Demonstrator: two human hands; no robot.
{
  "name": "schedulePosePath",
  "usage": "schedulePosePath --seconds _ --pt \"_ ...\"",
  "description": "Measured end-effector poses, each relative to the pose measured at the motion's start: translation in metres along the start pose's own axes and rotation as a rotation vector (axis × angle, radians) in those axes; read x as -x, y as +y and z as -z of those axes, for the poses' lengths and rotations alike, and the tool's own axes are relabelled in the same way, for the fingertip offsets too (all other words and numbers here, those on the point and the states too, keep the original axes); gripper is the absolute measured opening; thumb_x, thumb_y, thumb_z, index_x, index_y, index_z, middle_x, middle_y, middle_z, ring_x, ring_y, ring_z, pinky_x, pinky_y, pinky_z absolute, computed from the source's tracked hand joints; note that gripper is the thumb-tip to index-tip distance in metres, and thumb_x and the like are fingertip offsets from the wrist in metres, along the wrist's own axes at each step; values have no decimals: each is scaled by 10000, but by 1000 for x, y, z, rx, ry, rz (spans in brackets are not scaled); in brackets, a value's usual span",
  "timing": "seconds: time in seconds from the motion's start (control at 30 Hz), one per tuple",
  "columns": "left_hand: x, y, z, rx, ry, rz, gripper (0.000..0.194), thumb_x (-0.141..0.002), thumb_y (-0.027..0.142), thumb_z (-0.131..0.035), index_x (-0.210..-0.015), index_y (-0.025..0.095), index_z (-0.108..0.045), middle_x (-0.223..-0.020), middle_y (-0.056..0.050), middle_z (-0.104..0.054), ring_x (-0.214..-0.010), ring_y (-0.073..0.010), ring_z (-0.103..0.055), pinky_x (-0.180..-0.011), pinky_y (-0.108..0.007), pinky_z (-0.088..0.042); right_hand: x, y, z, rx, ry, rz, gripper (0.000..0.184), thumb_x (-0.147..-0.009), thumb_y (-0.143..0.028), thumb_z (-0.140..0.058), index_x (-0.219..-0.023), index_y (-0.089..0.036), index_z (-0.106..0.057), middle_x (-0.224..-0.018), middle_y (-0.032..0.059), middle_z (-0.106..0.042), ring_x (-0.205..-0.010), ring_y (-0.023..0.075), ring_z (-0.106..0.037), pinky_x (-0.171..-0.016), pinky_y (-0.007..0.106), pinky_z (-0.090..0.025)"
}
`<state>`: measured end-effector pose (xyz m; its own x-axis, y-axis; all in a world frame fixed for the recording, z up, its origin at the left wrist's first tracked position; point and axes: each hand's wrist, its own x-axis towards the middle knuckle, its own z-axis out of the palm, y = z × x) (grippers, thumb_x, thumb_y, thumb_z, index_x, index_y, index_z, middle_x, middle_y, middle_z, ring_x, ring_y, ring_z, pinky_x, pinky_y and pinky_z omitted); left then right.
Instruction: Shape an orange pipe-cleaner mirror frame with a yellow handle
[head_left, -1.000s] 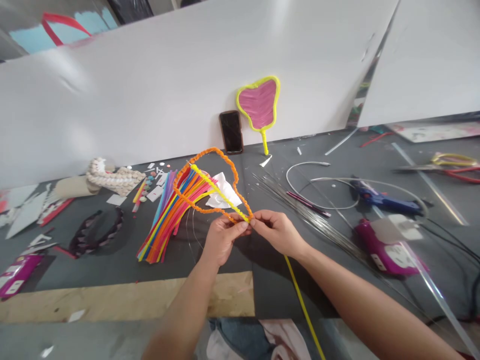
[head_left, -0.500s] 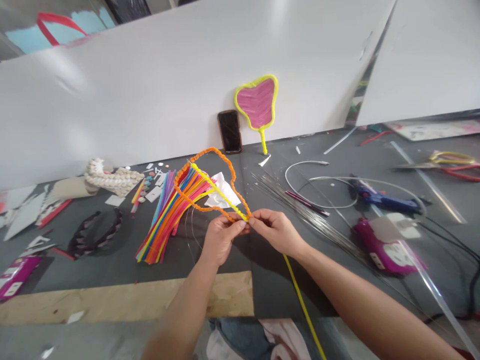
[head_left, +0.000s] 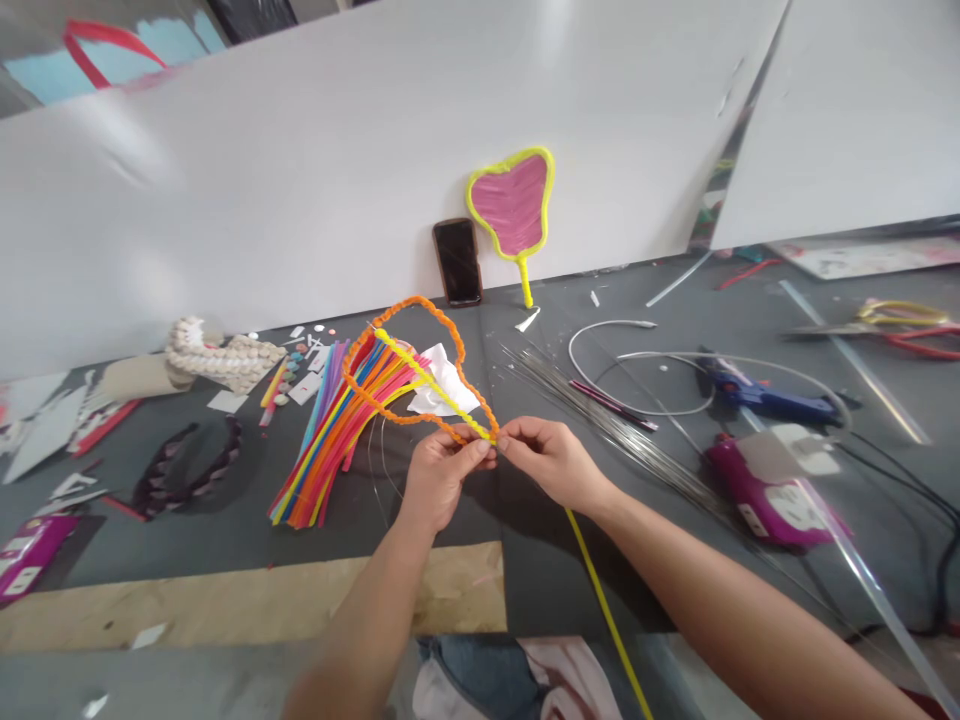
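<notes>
My left hand (head_left: 442,470) is closed in a pinch on the lower end of an orange twisted pipe-cleaner loop (head_left: 459,345), where a yellow wrapped stem (head_left: 420,372) meets it. Right beside it, my right hand (head_left: 551,462) pinches at the same joint, its fingertips on the yellow pipe cleaner. A long yellow strand (head_left: 600,590) trails from under my right hand toward the table's front edge. The loop stands out beyond my hands, over a bundle of coloured pipe cleaners (head_left: 330,450) and a crumpled white tissue (head_left: 444,382).
A yellow-framed pink fan shape (head_left: 514,205) and a phone (head_left: 457,262) lean on the white board. To the right lie metal wires (head_left: 622,435), a blue glue gun (head_left: 772,392), a magenta power strip (head_left: 780,500) and scissors (head_left: 862,328). A dark braided headband (head_left: 191,480) lies left.
Very little differs. The orange loop and the yellow stem have tilted slightly left at their far end; both hands keep pinching at the same spot.
</notes>
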<state>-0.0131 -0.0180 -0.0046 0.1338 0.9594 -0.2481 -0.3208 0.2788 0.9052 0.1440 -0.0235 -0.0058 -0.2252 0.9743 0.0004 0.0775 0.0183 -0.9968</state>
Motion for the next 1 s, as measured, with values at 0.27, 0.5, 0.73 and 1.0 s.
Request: schedulePosePath --seconds 0.27,0.5,0.73,1.0 --pt "0 -1 1 -63 -12 -18 187 -629 236 -751 -748 137 -647 -661 -1 -668 -603 -106 -628 -644 -236 -534 0 -1 0 -44 -13 -45 257 -808 -372 -534 -711 -148 -616 -591 -31 -485 -501 65 -336 -452 192 -268" --pt "-2 -3 3 -99 -8 -60 155 -614 208 -748 -717 147 -650 -676 14 -652 -611 -88 -589 -644 -210 -488 2 -2 0 -149 -61 -135 308 -801 -449 -546 -688 -164 -570 -505 -61 -391 -435 58 -289 -393 194 -214" --pt "-2 -2 5 -134 -81 -81 86 -647 189 -717 -704 151 -665 -655 13 -633 -623 -91 -550 -640 -206 -439 0 0 0 -416 -155 -233 308 -766 -447 -607 -663 -167 -529 -441 -93 -346 -391 40 -238 -386 192 -179" --pt "0 -3 4 -187 -90 -95 89 -639 209 -722 -691 151 -677 -669 -2 -640 -629 -115 -553 -644 -233 -435 -1 -1 3 -655 -298 -320 335 -749 -377 -639 -580 -174 -431 -450 -94 -337 -383 29 -202 -385 197 -140"
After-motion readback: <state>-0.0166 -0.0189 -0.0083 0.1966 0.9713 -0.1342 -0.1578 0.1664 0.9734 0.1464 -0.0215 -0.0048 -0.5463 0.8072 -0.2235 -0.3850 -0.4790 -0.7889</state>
